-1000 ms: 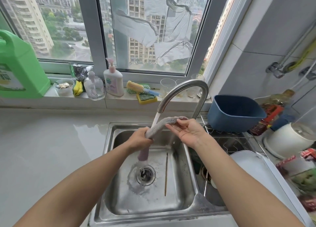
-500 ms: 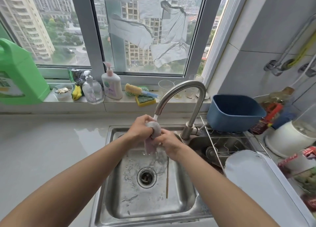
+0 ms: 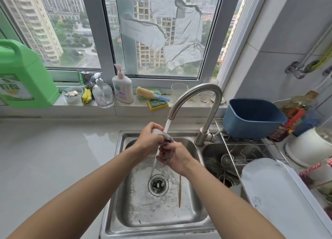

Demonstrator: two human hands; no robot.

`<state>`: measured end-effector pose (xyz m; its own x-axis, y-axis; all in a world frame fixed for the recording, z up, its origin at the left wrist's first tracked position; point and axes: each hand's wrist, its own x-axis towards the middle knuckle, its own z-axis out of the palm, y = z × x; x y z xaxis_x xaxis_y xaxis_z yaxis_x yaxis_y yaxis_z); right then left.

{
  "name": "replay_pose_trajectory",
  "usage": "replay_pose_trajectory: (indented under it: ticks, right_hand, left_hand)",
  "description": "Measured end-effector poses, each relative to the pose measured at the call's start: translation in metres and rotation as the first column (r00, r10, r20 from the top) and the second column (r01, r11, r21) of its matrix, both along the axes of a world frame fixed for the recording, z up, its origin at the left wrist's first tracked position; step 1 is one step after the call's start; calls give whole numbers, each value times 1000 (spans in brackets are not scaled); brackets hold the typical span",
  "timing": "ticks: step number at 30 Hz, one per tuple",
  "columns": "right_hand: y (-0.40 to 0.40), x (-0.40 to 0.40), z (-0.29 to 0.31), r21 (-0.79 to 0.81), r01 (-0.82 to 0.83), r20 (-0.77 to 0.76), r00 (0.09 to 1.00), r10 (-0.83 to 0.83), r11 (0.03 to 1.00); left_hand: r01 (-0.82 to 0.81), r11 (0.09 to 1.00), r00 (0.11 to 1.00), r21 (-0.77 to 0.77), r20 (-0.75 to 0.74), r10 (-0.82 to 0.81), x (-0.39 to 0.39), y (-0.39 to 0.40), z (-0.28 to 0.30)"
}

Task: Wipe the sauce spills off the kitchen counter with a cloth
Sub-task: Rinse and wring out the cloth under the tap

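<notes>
Head view shows the cloth (image 3: 166, 137) in the middle of the frame, under the tap (image 3: 195, 102) water, over the sink (image 3: 115, 166); left hand (image 3: 148, 139) and right hand (image 3: 177, 157) both curl tight around it. Best to twist hard, so it wipes the counter (image 3: 53, 157) damp, not dripping

The green jug (image 3: 21, 77) on the windowsill carried a white label with large green Chinese characters, cut off at the frame's left edge and not clearly legible. The white pump bottle (image 3: 122, 87) bore a small round green logo, its lettering too small to read.
</notes>
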<state>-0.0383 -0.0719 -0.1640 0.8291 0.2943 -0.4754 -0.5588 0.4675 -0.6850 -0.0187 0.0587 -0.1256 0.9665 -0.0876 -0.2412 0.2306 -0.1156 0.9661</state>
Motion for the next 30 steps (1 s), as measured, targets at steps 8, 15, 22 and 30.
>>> replay_pose_trajectory:
  ticks: [8, 15, 22, 30]
  right_hand:
    - [6, 16, 1, 270, -27, 31, 999, 19, 963]
    - [3, 34, 10, -1, -159, -36, 987, 159, 987]
    - [5, 26, 14, -78, -655, -79, 756, 650, 752]
    - [9, 32, 30, -496, -720, -227, 646, 729, 484]
  left_hand:
    - [391, 804, 884, 449, 62, -464, -12, 18, -16]
    - [246, 546, 676, 801, 262, -689, -5, 44, -13]
    - [82, 258, 447, 963, 196, -873, -5, 50, -20]
    - [-102, 103, 594, 989, 144, -791, -5, 24, -6]
